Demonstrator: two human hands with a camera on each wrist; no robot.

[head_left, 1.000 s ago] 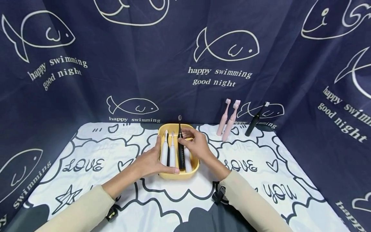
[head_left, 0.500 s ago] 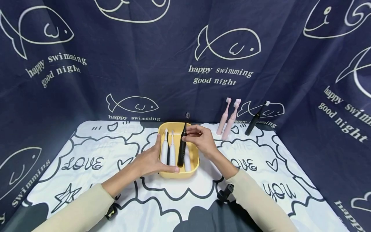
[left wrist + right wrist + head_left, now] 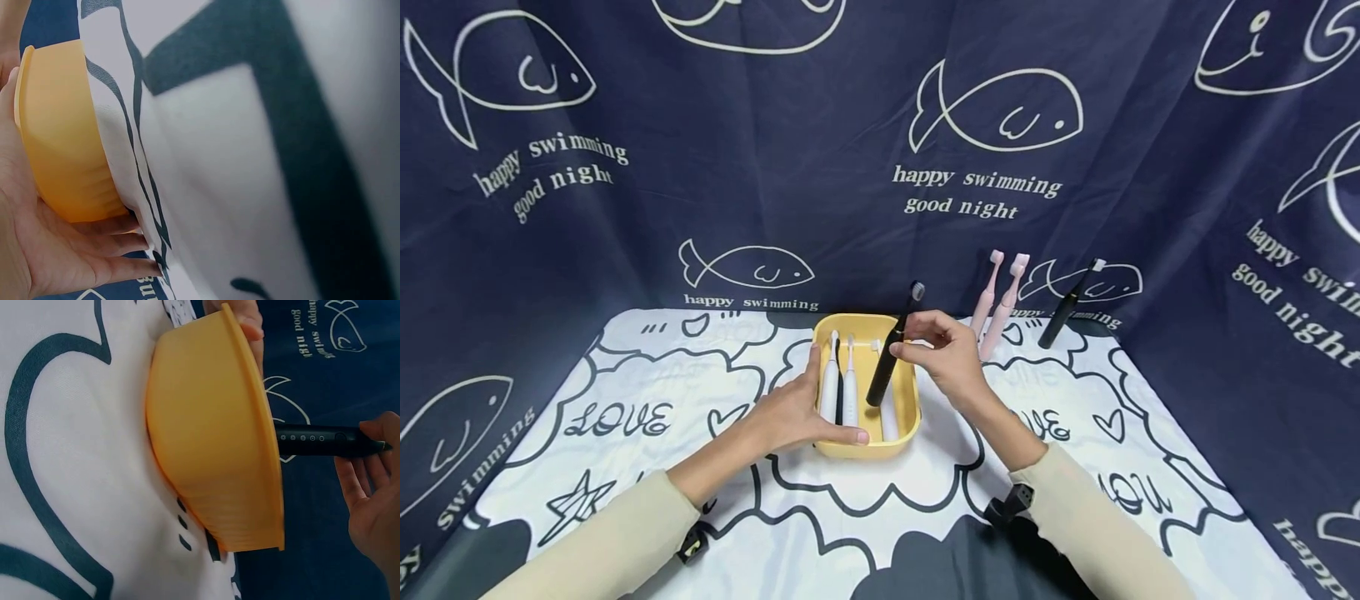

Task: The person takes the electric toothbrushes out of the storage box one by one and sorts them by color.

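Observation:
In the head view a yellow bin (image 3: 863, 451) stands on the patterned cloth. My left hand (image 3: 790, 414) rests against its left side, fingers fairly straight, thumb along the front rim. My right hand (image 3: 953, 360) pinches a black electric toothbrush (image 3: 886, 367) near the top of its handle. It tilts over the bin, head up and to the right; the right wrist view shows its buttoned handle (image 3: 312, 439) partly behind the bin's rim. Inside the bin lean white toothbrushes (image 3: 850, 398), one (image 3: 889, 417) under the held brush, and a dark one (image 3: 840, 400) between the left pair.
Two pink electric toothbrushes (image 3: 1000, 321) stand upright behind my right hand, partly covered by it. A black toothbrush (image 3: 1060, 321) with a white head stands farther right. A dark blue fish-print curtain (image 3: 850, 167) hangs close behind the bin.
My right hand has lifted the black toothbrush up and to the right, tilting it and uncovering the white one behind it. My left hand stays on the bin.

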